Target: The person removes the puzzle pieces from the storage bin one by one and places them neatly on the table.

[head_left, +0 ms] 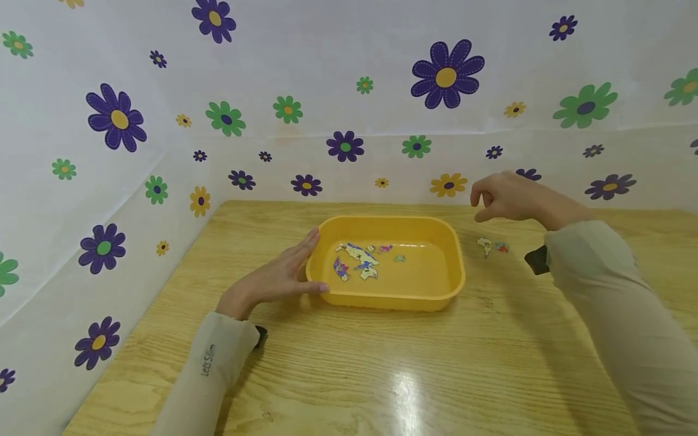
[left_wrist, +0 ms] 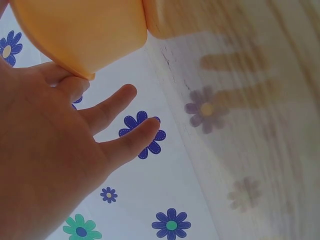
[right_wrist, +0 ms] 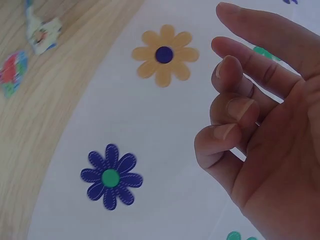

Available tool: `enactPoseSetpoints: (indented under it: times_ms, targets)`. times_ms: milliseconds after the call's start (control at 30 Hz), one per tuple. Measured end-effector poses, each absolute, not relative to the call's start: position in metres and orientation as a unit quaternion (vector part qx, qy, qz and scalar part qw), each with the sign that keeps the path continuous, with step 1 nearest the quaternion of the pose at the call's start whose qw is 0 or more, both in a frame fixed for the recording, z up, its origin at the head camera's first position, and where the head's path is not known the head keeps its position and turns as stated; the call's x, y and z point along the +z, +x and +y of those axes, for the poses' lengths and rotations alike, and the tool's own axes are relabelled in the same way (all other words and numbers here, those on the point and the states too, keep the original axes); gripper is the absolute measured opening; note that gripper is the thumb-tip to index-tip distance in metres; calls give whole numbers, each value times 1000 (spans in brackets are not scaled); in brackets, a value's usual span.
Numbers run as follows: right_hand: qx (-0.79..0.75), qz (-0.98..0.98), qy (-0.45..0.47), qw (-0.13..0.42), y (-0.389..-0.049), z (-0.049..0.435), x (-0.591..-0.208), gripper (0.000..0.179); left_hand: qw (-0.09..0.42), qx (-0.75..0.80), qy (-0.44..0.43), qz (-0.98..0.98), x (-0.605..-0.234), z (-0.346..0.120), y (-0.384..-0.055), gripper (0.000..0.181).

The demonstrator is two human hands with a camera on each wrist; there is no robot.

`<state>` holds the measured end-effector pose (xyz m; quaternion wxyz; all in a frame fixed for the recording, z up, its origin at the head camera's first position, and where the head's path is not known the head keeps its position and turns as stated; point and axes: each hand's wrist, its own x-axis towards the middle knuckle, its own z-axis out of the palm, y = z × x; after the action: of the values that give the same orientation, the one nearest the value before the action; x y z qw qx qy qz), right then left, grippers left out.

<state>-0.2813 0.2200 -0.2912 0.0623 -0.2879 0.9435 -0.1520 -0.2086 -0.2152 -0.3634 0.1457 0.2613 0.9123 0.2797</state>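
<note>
A yellow plastic tray (head_left: 387, 301) stands on the wooden table, with several small flat cut-out pieces (head_left: 360, 254) lying in its left half. My left hand (head_left: 280, 275) rests against the tray's left end, its thumb at the near rim and its fingers along the side. In the left wrist view, two fingers of it reach out straight, away from the tray wall (left_wrist: 95, 30). My right hand (head_left: 509, 197) is raised right of the tray, fingers loosely bent, thumb and forefinger apart, holding nothing. Below it lie a pale cut-out (head_left: 484, 245) and a red-and-blue one (head_left: 501, 247).
A white sheet with printed flowers (head_left: 447, 75) hangs behind the table and along its left side. Bare wooden tabletop (head_left: 349, 363) stretches in front of the tray. A dark wrist strap piece (head_left: 538, 260) shows below the right sleeve.
</note>
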Motion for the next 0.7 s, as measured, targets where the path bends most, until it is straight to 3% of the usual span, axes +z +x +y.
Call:
enactPoseSetpoints:
  times_ms: [300,700]
  targets:
    - [-180,938,-291,45,-283,194,-280,17,144,274,261,914,-361,-215,-209,113]
    - [-194,933,-297,60,-281,160,-276,18,157,276,253,914,-361,-213,-208,112]
